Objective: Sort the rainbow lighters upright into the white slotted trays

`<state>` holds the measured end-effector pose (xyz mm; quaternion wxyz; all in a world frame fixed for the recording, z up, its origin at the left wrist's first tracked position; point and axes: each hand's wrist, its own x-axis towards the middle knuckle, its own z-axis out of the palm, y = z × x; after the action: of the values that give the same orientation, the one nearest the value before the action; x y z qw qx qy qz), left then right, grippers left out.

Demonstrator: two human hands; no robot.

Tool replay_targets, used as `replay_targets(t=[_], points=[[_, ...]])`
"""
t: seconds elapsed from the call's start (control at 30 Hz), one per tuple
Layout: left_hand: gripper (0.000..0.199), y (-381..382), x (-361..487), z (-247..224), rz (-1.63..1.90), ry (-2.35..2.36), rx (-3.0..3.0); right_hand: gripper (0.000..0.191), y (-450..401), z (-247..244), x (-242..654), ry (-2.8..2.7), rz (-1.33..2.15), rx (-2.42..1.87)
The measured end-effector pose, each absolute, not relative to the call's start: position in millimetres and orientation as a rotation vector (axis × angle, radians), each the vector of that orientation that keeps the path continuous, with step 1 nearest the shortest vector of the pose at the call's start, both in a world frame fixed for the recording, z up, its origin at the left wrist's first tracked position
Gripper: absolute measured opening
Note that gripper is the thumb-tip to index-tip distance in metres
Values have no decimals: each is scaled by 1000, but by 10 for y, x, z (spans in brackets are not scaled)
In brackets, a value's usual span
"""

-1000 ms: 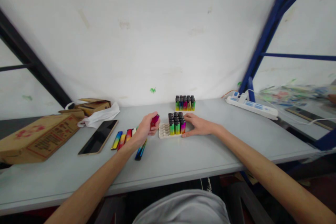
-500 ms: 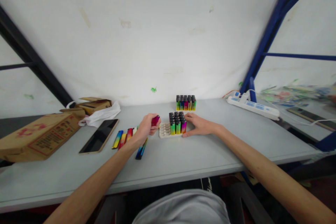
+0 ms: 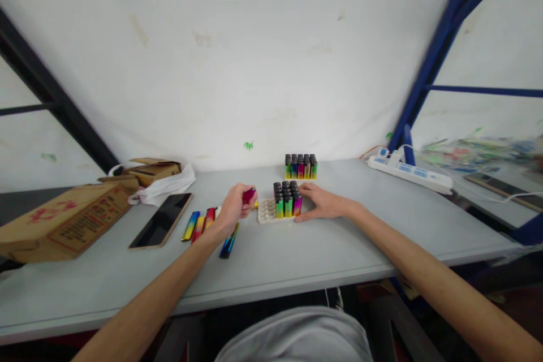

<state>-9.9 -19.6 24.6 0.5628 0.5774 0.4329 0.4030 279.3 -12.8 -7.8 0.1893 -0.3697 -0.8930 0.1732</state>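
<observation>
A white tray with round sockets (image 3: 266, 211) lies mid-table, its left part bare. On its right part stand several upright lighters (image 3: 288, 201) with black tops. My left hand (image 3: 237, 205) is closed on a magenta lighter (image 3: 249, 195), just left of the tray. My right hand (image 3: 320, 202) has thumb and fingers spread, touching the right side of the tray and its lighters. Loose lighters lie to the left, among them a blue and yellow one (image 3: 190, 226) and a dark blue one (image 3: 229, 242) below my left wrist. My left hand partly hides others.
Behind the tray, a second block of upright lighters (image 3: 301, 167) stands near the wall. A phone (image 3: 161, 220), a white bag (image 3: 163, 189) and cardboard boxes (image 3: 68, 218) are at the left. A white power strip (image 3: 409, 174) lies at the right.
My left hand, with the magenta lighter, has shifted slightly left, away from the tray. A bit of yellow now shows beside its fingers. My right hand has stayed at the tray.
</observation>
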Motion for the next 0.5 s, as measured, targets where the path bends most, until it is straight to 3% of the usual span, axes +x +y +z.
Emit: replay_targets(t=[0.5], points=[[39,-136,-25,124,1117,985,1682,72,-137,-51,2791,-2498,480,-1002]])
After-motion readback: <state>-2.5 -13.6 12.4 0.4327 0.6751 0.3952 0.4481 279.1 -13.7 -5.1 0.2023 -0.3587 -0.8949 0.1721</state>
